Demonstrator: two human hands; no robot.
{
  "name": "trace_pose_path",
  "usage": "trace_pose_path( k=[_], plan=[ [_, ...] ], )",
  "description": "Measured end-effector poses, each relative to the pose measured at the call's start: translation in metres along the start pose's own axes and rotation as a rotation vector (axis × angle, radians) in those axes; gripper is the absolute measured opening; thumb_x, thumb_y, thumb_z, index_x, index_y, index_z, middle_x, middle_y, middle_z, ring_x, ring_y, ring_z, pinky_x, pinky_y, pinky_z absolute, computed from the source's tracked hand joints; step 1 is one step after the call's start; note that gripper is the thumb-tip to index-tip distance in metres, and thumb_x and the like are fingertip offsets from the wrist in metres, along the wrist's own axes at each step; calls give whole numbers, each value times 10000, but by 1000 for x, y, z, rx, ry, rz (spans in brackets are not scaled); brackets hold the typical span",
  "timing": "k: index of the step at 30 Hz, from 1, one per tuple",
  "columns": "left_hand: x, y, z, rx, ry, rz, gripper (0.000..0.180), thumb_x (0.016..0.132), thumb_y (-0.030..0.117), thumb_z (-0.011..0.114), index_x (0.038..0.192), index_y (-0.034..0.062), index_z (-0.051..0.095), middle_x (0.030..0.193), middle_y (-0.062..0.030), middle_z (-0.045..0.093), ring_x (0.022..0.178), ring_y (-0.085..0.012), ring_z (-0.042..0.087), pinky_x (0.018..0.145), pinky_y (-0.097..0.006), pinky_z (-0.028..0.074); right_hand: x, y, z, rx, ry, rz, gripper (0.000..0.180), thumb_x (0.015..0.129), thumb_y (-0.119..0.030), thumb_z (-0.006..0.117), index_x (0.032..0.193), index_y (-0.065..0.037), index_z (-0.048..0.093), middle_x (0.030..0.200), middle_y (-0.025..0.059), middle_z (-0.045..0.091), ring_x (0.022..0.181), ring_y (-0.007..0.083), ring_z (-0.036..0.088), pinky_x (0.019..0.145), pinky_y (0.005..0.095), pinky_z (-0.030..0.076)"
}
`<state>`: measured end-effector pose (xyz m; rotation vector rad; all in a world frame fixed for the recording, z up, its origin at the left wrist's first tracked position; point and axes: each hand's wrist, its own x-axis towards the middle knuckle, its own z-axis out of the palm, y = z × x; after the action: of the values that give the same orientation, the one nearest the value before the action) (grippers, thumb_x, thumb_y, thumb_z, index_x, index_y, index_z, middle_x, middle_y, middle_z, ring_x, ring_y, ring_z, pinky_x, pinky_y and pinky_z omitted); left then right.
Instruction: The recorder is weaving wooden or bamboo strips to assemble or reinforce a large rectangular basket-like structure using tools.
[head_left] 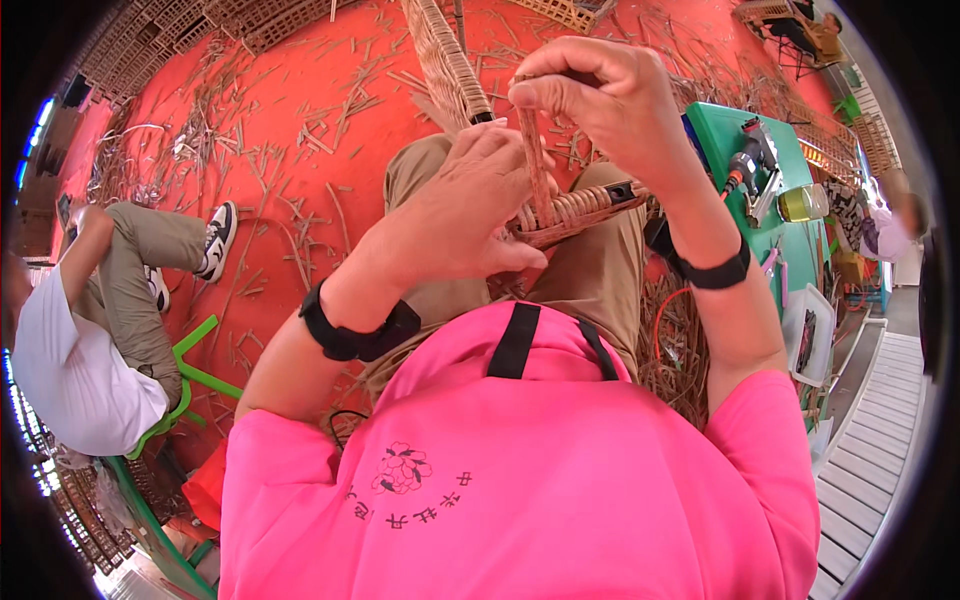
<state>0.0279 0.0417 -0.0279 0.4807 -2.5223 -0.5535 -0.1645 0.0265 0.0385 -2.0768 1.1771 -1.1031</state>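
A brown wicker-wrapped frame (452, 70) runs down from the top of the view to a corner above my lap, where a shorter wrapped arm (585, 207) extends right to a dark end. My left hand (465, 205) is closed around the frame near this corner, its fingers partly hidden behind the weave. Between thumb and forefinger, my right hand (610, 95) pinches the upper end of a flat brown wicker strip (533, 150). The strip stands nearly upright and drops to the woven corner beside my left fingers.
To the right, a green table (720, 125) bears a nail gun (755, 165), a yellowish jar (803, 203) and a clear plastic bin (810, 335). Wicker offcuts litter the red floor (330, 110). At left, another person (85, 370) sits on a green chair (183, 385).
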Motion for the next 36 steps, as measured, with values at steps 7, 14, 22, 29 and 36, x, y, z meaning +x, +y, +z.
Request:
trace_pose_path(
  k=[7, 14, 22, 29, 36],
  plan=[
    [-20, 13, 8, -59, 556, -388, 489, 781, 321, 817, 1106, 27, 600, 1203, -124, 577, 1105, -277, 563, 954, -402, 447, 25, 57, -13, 191, -286, 263, 168, 872, -218, 765, 909, -57, 736, 712, -49, 641, 633, 15, 562, 543, 192, 446],
    [-18, 30, 15, -885, 499, -900, 322, 820, 150, 804, 1046, -1, 631, 822, -4, 611, 776, -105, 598, 743, -254, 486, 40, 89, -5, 334, -482, 248, 155, 875, -190, 755, 889, -39, 724, 722, -28, 648, 617, 25, 548, 552, 199, 444],
    [-14, 37, 9, -311, 302, -287, 166, 778, 120, 801, 895, 45, 709, 868, -53, 668, 762, -174, 644, 639, -289, 488, 35, 102, 16, 494, -430, 188, 168, 870, -200, 755, 880, -34, 734, 736, -24, 653, 654, 36, 565, 590, 211, 467],
    [-17, 40, 19, 230, 125, 279, 161, 732, 33, 744, 872, -13, 679, 875, -65, 618, 697, -160, 590, 584, -266, 477, 34, 101, 27, 466, -388, 128, 181, 853, -221, 768, 854, -41, 753, 732, -24, 678, 646, 39, 567, 594, 216, 483],
    [-8, 42, 11, 157, -63, 265, 217, 742, 16, 715, 950, -15, 662, 871, -57, 613, 725, -167, 611, 611, -273, 500, 39, 64, 6, 322, -405, 97, 169, 915, -181, 706, 970, -21, 716, 800, -12, 662, 705, 56, 577, 642, 238, 481]
  ],
)
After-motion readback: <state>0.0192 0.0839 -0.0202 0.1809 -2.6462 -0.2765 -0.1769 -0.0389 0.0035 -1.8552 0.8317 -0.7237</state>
